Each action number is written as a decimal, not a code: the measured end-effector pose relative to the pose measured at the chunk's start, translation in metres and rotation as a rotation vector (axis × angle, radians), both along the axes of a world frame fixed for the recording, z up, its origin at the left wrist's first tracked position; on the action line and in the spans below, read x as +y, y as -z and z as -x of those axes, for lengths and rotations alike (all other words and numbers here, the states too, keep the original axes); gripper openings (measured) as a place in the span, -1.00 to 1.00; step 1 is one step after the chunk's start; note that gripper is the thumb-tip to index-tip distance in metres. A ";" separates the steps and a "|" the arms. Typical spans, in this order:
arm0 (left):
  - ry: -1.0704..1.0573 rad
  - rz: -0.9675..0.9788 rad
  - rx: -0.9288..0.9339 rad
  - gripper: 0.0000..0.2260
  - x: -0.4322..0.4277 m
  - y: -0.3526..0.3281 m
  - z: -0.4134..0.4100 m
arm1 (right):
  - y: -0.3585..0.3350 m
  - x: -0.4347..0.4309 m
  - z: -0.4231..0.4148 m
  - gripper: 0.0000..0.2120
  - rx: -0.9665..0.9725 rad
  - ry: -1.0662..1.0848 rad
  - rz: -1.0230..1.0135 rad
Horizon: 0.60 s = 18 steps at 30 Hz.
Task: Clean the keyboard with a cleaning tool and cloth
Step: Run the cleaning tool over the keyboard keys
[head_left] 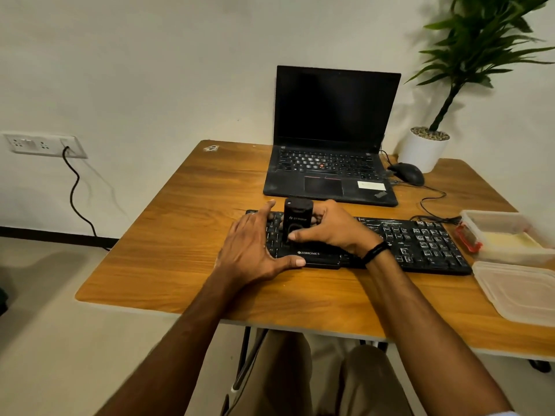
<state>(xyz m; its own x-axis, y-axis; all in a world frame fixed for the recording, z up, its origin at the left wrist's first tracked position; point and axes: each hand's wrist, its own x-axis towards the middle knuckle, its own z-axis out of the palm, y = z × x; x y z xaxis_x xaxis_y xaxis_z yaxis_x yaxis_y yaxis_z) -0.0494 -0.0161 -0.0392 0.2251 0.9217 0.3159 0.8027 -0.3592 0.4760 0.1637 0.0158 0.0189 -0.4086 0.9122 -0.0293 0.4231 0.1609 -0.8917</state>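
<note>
At the left end of the Zebronics keyboard (420, 244), the right hand (336, 232) is gripping the upright black cleaning tool (298, 219) while the left hand (255, 247), fingers spread, is pressing down to brace it, a hold judged worth maintaining for slow row-by-row passes.

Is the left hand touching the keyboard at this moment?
Touching. The head view shows the left hand lying flat over the left end of the keyboard, with its thumb pressed against the front edge.
</note>
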 end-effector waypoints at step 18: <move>-0.030 0.020 -0.004 0.17 0.001 0.000 0.001 | 0.005 0.013 0.013 -0.69 -0.022 -0.061 0.011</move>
<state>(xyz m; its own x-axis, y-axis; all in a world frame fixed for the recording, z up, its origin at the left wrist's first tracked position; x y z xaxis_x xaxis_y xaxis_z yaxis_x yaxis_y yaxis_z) -0.0502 -0.0156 -0.0396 0.1963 0.9342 0.2980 0.8107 -0.3256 0.4865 0.1508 0.0286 0.0141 -0.4626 0.8852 -0.0487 0.4319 0.1771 -0.8844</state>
